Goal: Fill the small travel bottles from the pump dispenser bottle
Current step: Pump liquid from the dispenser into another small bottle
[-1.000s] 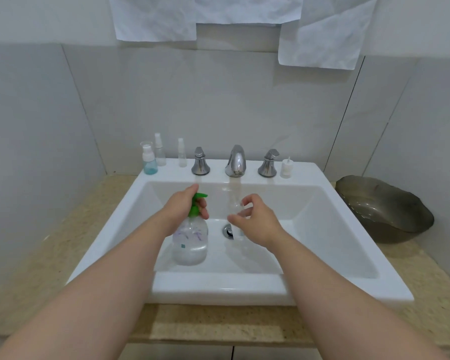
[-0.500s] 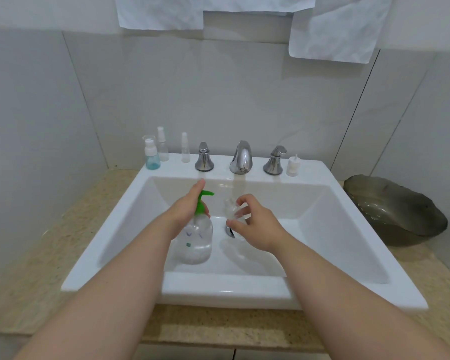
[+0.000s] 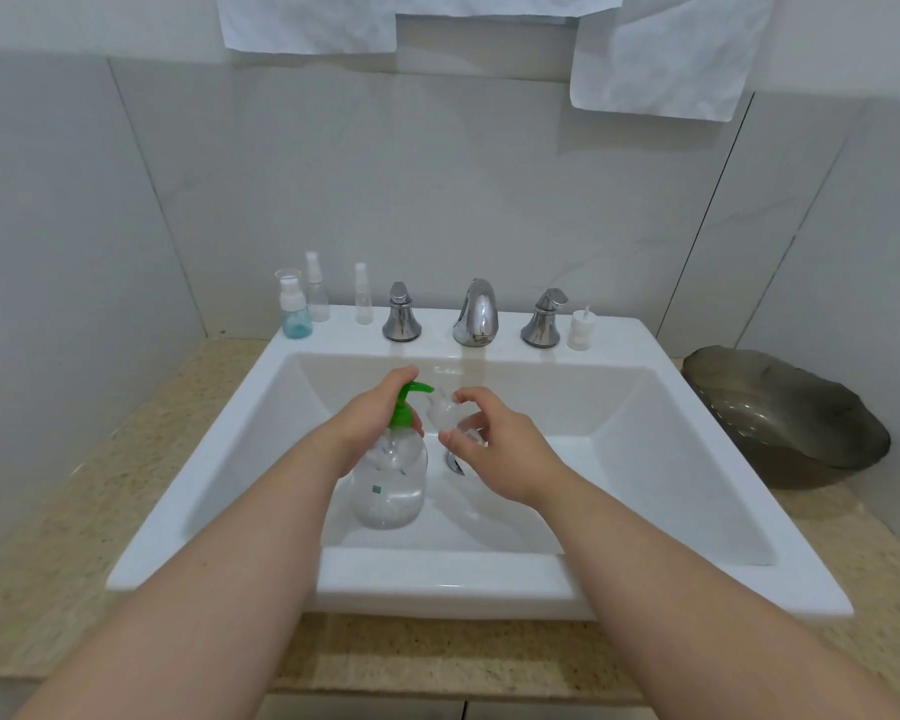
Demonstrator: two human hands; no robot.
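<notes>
The left hand (image 3: 370,426) curls round the neck of the pump dispenser bottle (image 3: 391,485) in the sink (image 3: 661,407), while the right hand (image 3: 505,452) pinches a clear travel bottle (image 3: 445,414) just beside its spout — if the mouth sits off-line, a squirt would likely miss.

Pump neck: the left hand (image 3: 370,423) wraps the pump dispenser bottle (image 3: 390,480), so I see only part of the green collar and the spout.
Travel bottle: the clear travel bottle (image 3: 445,413) held in the right hand (image 3: 500,449) is blurred. I cannot tell its mouth or fill level.
Drain: the drain (image 3: 454,462) is half covered by the right hand.
Label: the label (image 3: 377,489) is too small for me to read.
Paper sheets: the paper sheets (image 3: 307,23) on the wall are cut off by the top edge.
Forearms: the forearms (image 3: 204,589) run out past the bottom edge.
Counter: the counter (image 3: 437,657) is cut off at left, right and below.
</notes>
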